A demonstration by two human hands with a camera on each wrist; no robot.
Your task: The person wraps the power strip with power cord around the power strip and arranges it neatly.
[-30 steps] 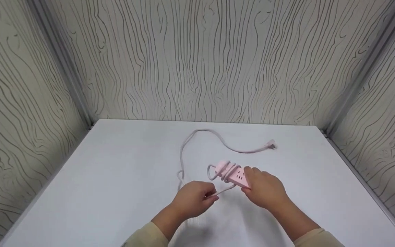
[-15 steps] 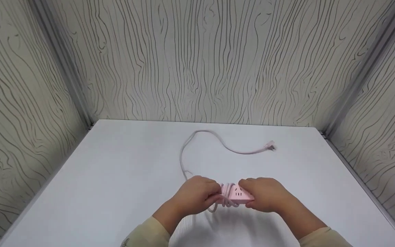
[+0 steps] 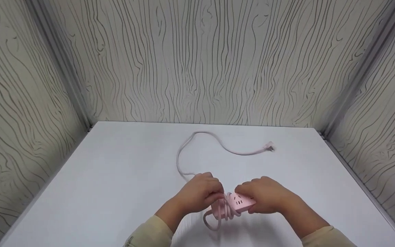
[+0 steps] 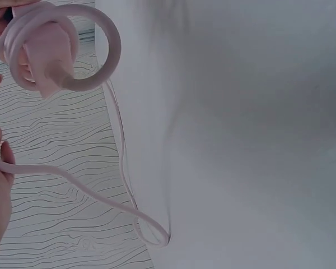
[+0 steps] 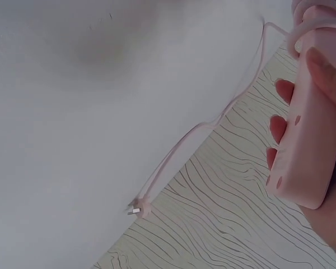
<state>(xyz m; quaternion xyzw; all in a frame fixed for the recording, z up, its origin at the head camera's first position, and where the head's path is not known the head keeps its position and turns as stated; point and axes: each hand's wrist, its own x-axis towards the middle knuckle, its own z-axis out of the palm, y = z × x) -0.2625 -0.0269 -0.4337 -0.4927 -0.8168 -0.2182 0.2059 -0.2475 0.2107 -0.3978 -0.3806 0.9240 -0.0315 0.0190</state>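
A pink power strip [image 3: 243, 203] is held up over the table front by my right hand [image 3: 267, 195], whose thumb and fingers grip its right end. Several turns of its pink cord [image 3: 230, 209] wrap the left part, and one loop sticks out at the cord end. My left hand [image 3: 199, 192] pinches the cord beside the wraps. From that hand the cord [image 4: 84, 188] runs down to the table in the left wrist view. Its far stretch curves across the table to the plug [image 3: 268, 146], whose metal prongs show in the right wrist view.
The white table [image 3: 122, 164] has wood-grain patterned panels [image 3: 197, 61] at its back and both sides. Grey metal posts [image 3: 63, 68] stand at the back corners.
The left hand came up to the strip with the cord, over its near side and then upward. The strip turned and came closer to the front edge. The plug stayed put.
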